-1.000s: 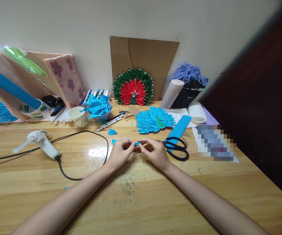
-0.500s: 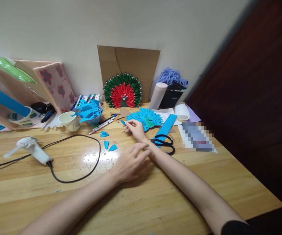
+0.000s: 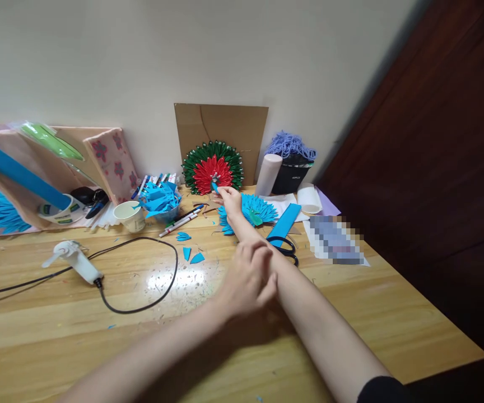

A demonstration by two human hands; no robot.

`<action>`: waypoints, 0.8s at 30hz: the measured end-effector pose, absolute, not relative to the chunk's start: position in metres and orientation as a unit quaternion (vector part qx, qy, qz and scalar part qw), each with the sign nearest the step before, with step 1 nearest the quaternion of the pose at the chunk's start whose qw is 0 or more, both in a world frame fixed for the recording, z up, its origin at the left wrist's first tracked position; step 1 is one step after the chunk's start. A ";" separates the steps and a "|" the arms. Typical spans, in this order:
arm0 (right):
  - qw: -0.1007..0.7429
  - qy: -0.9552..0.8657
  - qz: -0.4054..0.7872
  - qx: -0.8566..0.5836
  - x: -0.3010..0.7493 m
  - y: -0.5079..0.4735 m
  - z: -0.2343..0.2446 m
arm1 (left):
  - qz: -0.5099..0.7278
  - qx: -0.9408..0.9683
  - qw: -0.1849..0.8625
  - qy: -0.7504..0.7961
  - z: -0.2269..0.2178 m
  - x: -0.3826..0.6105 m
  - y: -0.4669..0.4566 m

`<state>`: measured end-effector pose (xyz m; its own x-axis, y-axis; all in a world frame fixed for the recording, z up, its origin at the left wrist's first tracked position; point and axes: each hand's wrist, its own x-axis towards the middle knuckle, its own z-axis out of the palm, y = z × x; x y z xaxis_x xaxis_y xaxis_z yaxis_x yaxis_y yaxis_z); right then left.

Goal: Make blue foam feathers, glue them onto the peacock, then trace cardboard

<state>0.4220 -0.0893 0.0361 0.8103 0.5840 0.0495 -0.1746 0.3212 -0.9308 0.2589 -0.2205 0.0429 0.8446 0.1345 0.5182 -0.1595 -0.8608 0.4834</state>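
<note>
My right hand (image 3: 229, 200) reaches far across the wooden table and pinches a small folded blue paper petal (image 3: 215, 187). It holds the petal just in front of the red and green paper peacock fan (image 3: 212, 167) that leans on a cardboard sheet. Under my right wrist lies the blue paper peacock fan (image 3: 251, 211). My left hand (image 3: 248, 277) rests against my right forearm, its fingers curled on the arm, with nothing in it. Two loose blue petals (image 3: 192, 256) lie on the table to its left.
A white glue gun (image 3: 76, 260) with a looping black cord lies at the left. Black scissors (image 3: 284, 249), a blue paper strip (image 3: 284, 223), a paper cup (image 3: 130, 215), a bowl of blue scraps (image 3: 160, 200), markers (image 3: 180, 219) and rolls by a black pot with purple yarn (image 3: 290, 162) crowd the back. The table's edge runs at the right.
My hands parted from folding the petal. My right hand carried it away toward the red and green fan, and my left hand moved onto my right forearm.
</note>
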 end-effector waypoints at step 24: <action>0.588 -0.427 0.193 -0.660 0.386 -0.213 0.005 | 0.278 0.767 0.510 0.270 0.000 0.248 -0.124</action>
<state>0.3862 -0.2134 0.0053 0.5614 0.7899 0.2468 0.3359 0.0551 -0.9403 0.2482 -0.1245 0.0003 0.6989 0.6990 0.1515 0.1306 -0.3329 0.9339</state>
